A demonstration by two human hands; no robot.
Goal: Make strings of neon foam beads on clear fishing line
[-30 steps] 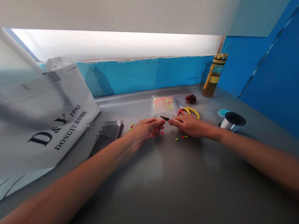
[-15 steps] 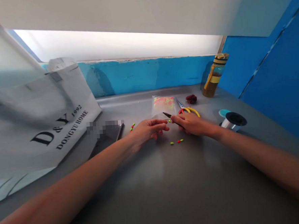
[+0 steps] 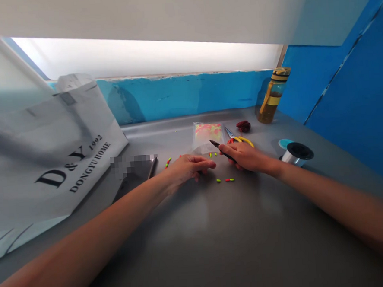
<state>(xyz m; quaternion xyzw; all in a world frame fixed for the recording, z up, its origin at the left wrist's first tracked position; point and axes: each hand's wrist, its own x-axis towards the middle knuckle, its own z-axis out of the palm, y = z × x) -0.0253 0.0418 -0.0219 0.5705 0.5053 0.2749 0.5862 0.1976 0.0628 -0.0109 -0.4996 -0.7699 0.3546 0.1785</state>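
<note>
My left hand (image 3: pixel 194 166) is closed, thumb and fingertips pressed together; anything small between them is hidden. Facing it from the right, my right hand (image 3: pixel 240 154) is wrapped round a dark, slim pointed tool (image 3: pixel 215 143) whose tip points up and left. Just below the fingers lie a green oval bead (image 3: pixel 219 181) and a red bead (image 3: pixel 227 180) end to end with another green one. Two more green beads (image 3: pixel 216 154) are between the hands, and a short row of red and green beads (image 3: pixel 168 162) lies left of my left wrist.
Behind the hands are a clear bag of beads (image 3: pixel 208 134), yellow-and-red-handled scissors (image 3: pixel 230 133) and a dark red bundle (image 3: pixel 243 126). A bottle (image 3: pixel 273 99) stands at the back right, a spool (image 3: pixel 297 154) at the right. A large white bag (image 3: pixel 55 147) and a dark flat object (image 3: pixel 138 175) occupy the left.
My left fingers have drawn together into a pinch, uncovering another green bead behind them. The tool in my right hand is held nearly the same, while the whole view has shifted slightly.
</note>
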